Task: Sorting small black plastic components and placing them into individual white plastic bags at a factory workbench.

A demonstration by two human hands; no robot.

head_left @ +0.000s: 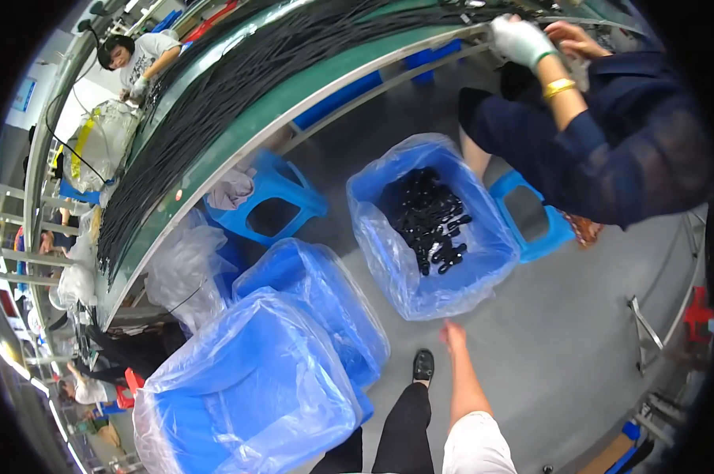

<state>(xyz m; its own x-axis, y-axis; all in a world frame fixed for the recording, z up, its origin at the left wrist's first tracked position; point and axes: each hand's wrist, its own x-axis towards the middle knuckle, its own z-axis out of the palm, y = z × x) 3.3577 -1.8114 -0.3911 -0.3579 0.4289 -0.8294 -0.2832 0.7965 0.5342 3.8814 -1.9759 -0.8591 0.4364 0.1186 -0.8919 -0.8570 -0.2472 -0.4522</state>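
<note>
Seen from above, at six o'clock the person's right forearm rises from the lower edge in a white sleeve, stretched straight out, ending in the right hand. The hand hangs over bare grey floor, holding nothing; its fingers are too blurred to tell if they are spread or curled. The left hand is out of sight. Just left of the arm, a black trouser leg ends in a black shoe.

Nearest the hand, just beyond it at twelve o'clock, stands a blue bin lined with a clear plastic bag, holding a heap of small black parts against its far side. At eight o'clock sit two more bag-covered blue bins, touching one another. Open floor spreads to the right, toward three o'clock.

Farther off, a blue stool stands at eleven o'clock and another blue stool at one o'clock, under a seated co-worker in dark blue. That co-worker's gloved hand reaches to a long curved green workbench, which sweeps across the top and is covered with bundles of black cable. Another person in a white shirt works at its far end.
</note>
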